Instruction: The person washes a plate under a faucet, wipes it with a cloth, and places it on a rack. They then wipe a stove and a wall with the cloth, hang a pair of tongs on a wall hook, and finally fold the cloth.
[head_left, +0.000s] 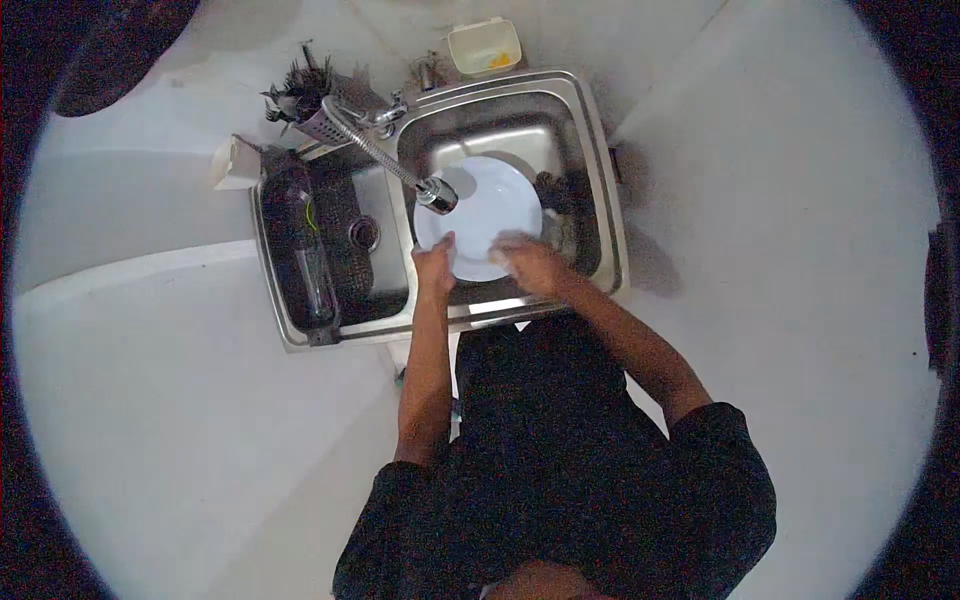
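Note:
Over the right sink basin (585, 130) is a round white plate (490, 200). My left hand (435, 264) grips the plate's lower left rim, thumb on top. My right hand (528, 264) is at the plate's lower right, blurred by motion, its fingers closed round something pale that I cannot make out. The flexible faucet's spray head (437, 195) hangs over the upper left of the plate.
Cutlery fills a metal holder (322, 122) behind the sink. A white container (485, 47) with something orange stands at the back. The left basin holds a clear bottle (315, 275). Dark items (555, 195) lie right of the plate.

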